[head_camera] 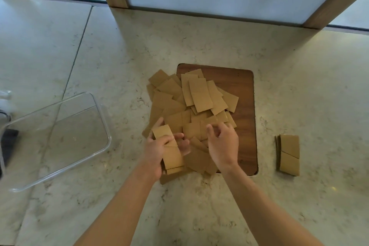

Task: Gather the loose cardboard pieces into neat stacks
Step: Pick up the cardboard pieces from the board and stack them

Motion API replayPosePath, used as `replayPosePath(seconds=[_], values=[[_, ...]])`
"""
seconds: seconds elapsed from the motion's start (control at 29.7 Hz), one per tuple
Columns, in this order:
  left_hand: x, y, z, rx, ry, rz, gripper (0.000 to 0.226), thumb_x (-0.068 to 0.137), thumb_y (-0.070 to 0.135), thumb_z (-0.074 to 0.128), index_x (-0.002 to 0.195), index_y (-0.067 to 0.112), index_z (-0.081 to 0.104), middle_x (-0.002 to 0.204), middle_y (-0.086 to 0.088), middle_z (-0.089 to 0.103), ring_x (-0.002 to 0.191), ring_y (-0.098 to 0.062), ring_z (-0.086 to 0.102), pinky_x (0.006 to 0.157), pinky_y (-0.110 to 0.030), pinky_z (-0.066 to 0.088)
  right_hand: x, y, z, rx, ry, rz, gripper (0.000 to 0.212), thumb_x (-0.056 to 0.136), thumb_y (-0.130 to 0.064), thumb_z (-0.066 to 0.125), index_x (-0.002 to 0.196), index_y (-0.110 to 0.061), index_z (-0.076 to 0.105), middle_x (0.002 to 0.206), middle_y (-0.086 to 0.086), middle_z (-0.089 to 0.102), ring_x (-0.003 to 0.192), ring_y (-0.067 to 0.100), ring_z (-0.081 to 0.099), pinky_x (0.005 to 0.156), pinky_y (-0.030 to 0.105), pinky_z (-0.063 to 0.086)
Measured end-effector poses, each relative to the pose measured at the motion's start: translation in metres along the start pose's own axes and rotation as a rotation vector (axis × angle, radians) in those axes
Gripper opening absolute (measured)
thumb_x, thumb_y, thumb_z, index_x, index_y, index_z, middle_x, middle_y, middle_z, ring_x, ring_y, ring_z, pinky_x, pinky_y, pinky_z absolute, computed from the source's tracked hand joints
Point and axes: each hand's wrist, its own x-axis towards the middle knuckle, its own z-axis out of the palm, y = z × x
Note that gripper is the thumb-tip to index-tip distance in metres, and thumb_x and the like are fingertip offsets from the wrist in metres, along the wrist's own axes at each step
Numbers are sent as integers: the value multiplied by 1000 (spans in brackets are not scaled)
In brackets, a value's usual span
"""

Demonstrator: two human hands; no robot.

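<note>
- The loose cardboard pieces (191,106) cover the left side of the wooden board (242,94), so that edge is mostly hidden.
- The left hand (154,151) hides the left edge of the small stack (169,148) it grips; the piece count cannot be told.
- The right hand (223,144) hides the pieces beneath it; its fingertips are blurred.
- The clear container (60,136) is cut off at the left edge.
- Dark objects (9,142) there are too cropped to identify.
</note>
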Motion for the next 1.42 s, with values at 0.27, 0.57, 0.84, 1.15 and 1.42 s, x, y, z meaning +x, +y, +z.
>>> replayPosePath(seconds=[0.27, 0.57, 0.84, 1.15, 1.42], values=[[-12, 12, 9, -260, -94, -71, 27, 95, 27, 70, 121, 21, 68, 99, -23, 72, 81, -36, 73, 62, -42, 58, 30, 22, -20, -97, -36, 31, 40, 85, -36, 84, 113, -20, 60, 111, -3, 58, 114, 23, 54, 90, 29, 49], [-4, 12, 41, 270, -204, -187, 69, 92, 68, 55, 136, 16, 60, 101, -26, 77, 86, -42, 76, 72, -52, 64, 37, 5, -56, 714, -355, -97, 29, 101, -13, 65, 124, -30, 67, 111, -11, 74, 96, 3, 71, 72, 21, 58], [-15, 6, 21, 1, -415, -209, 46, 104, 23, 55, 151, 23, 52, 109, -30, 71, 81, -41, 71, 69, -49, 64, 11, 4, -22, 274, -380, -190, 38, 96, -20, 74, 133, -30, 68, 106, -7, 68, 83, -2, 62, 72, 10, 50], [-35, 9, -27, -133, -279, -94, 65, 72, -16, 45, 119, 22, 68, 94, -17, 59, 73, -26, 58, 62, -40, 53, -14, 18, -16, -59, -179, -250, 30, 100, -30, 66, 128, -20, 68, 113, -3, 64, 97, 6, 59, 85, 22, 49], [-59, -24, -63, -503, 26, -35, 10, 96, 26, 70, 102, 18, 71, 94, -22, 71, 90, -40, 76, 81, -65, 62, -50, 50, 8, -482, -207, -330, 47, 85, -41, 80, 118, -11, 66, 115, 8, 53, 109, 30, 44, 96, 42, 39]])
